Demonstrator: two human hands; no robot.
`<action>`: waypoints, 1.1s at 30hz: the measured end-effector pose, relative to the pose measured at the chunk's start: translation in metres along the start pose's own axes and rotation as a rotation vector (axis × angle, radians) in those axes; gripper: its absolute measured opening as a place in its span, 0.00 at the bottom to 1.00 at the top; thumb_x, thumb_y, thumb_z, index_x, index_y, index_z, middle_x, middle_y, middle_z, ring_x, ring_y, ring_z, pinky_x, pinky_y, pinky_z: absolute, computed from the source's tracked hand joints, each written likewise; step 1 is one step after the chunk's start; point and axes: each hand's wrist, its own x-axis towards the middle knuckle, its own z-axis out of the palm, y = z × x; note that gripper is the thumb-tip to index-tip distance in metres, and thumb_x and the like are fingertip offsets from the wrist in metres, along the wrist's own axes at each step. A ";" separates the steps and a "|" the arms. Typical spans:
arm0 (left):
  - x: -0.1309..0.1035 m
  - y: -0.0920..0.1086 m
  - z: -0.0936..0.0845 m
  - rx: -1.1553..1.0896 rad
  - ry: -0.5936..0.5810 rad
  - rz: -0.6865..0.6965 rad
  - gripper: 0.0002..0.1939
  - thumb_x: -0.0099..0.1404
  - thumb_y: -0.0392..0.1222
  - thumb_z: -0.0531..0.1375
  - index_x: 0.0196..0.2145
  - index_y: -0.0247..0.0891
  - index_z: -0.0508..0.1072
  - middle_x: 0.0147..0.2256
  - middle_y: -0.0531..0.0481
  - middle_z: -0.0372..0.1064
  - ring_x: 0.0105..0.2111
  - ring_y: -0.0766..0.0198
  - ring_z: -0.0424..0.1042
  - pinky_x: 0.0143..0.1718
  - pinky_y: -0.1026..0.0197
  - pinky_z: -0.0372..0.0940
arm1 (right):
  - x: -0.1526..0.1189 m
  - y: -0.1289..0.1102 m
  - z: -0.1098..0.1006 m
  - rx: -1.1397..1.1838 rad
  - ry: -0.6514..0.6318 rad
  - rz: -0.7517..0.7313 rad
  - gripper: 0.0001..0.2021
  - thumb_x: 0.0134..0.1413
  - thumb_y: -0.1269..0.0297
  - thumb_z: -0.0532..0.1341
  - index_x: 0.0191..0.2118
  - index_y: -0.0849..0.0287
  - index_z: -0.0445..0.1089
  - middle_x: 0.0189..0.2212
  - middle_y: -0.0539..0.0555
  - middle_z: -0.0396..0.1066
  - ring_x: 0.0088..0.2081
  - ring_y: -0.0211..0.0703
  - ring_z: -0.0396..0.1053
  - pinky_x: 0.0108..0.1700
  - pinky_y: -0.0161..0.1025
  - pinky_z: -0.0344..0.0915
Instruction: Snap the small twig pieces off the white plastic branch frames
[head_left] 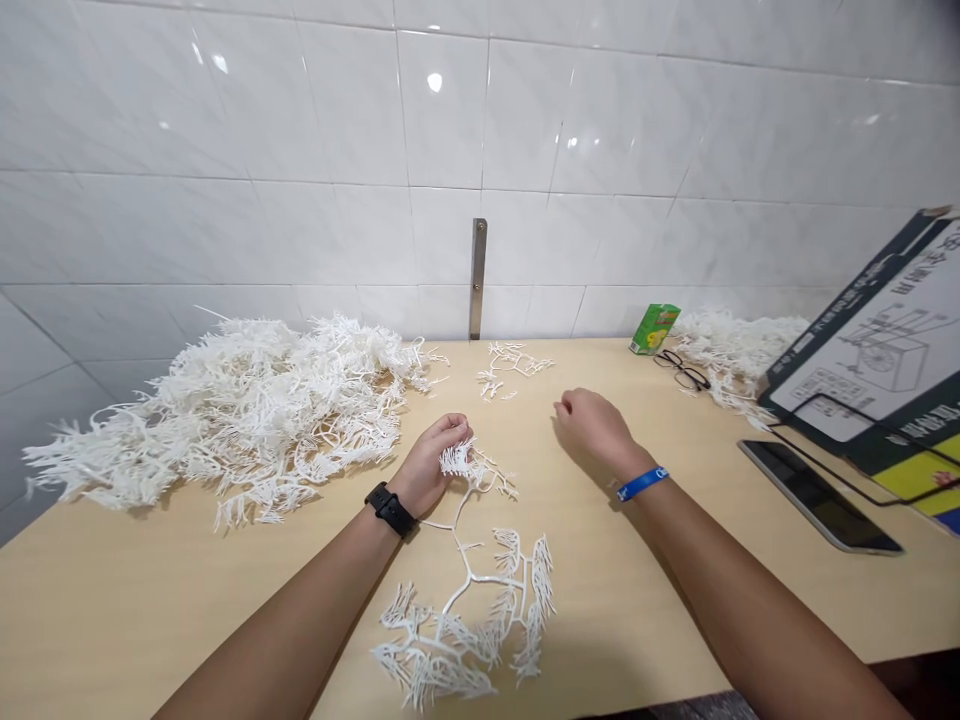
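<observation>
My left hand (pixel 433 465), with a black watch strap at the wrist, is closed on a white plastic branch piece (pixel 471 578). Small fringed tips of it stick out at the fingers, and its forked stems run down over the table toward me, ending in feathery tufts. Over the tabletop to the right is my right hand (pixel 596 428), a blue band on its wrist. Its fingers are curled in, and whatever they may hold is hidden. Beyond both hands, near the wall, lie a few loose white branch bits (pixel 517 362).
A large heap of white branch pieces (pixel 277 400) covers the left of the table (pixel 600 580). On the right are a green box (pixel 654 329), eyeglasses (pixel 682 372), a smaller white heap (pixel 735 345), a phone (pixel 817 495) and a leaning printed carton (pixel 885 340). A tiled wall closes the back.
</observation>
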 end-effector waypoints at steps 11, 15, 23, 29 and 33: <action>0.000 -0.005 0.000 0.081 0.000 0.025 0.13 0.52 0.36 0.66 0.36 0.37 0.69 0.41 0.51 0.66 0.32 0.70 0.68 0.36 0.62 0.65 | -0.013 -0.029 0.006 0.309 0.047 -0.224 0.11 0.62 0.67 0.50 0.34 0.59 0.69 0.35 0.57 0.71 0.36 0.44 0.65 0.37 0.38 0.56; 0.001 -0.007 0.001 0.182 -0.004 0.086 0.15 0.52 0.37 0.68 0.37 0.37 0.69 0.50 0.47 0.66 0.45 0.62 0.70 0.47 0.57 0.64 | -0.032 -0.059 0.016 0.525 -0.112 -0.336 0.16 0.62 0.59 0.52 0.24 0.59 0.64 0.22 0.50 0.64 0.26 0.38 0.59 0.30 0.36 0.52; -0.001 -0.008 0.006 0.382 -0.112 0.183 0.11 0.55 0.36 0.65 0.36 0.37 0.68 0.55 0.42 0.63 0.54 0.56 0.65 0.56 0.54 0.58 | -0.038 -0.063 0.033 0.828 -0.335 -0.309 0.13 0.58 0.57 0.56 0.37 0.62 0.72 0.28 0.51 0.69 0.28 0.37 0.61 0.31 0.35 0.56; -0.004 -0.010 0.010 0.544 -0.170 0.204 0.17 0.52 0.27 0.59 0.40 0.39 0.69 0.56 0.42 0.62 0.54 0.57 0.64 0.54 0.57 0.59 | -0.039 -0.065 0.035 0.871 -0.320 -0.318 0.13 0.59 0.61 0.54 0.35 0.63 0.73 0.28 0.51 0.70 0.29 0.38 0.63 0.33 0.35 0.58; -0.004 -0.009 0.008 0.647 -0.114 0.219 0.22 0.53 0.31 0.60 0.47 0.41 0.67 0.51 0.44 0.66 0.49 0.58 0.67 0.48 0.58 0.62 | -0.037 -0.063 0.032 0.846 -0.182 -0.266 0.13 0.59 0.61 0.53 0.27 0.61 0.68 0.22 0.48 0.64 0.26 0.37 0.60 0.30 0.35 0.55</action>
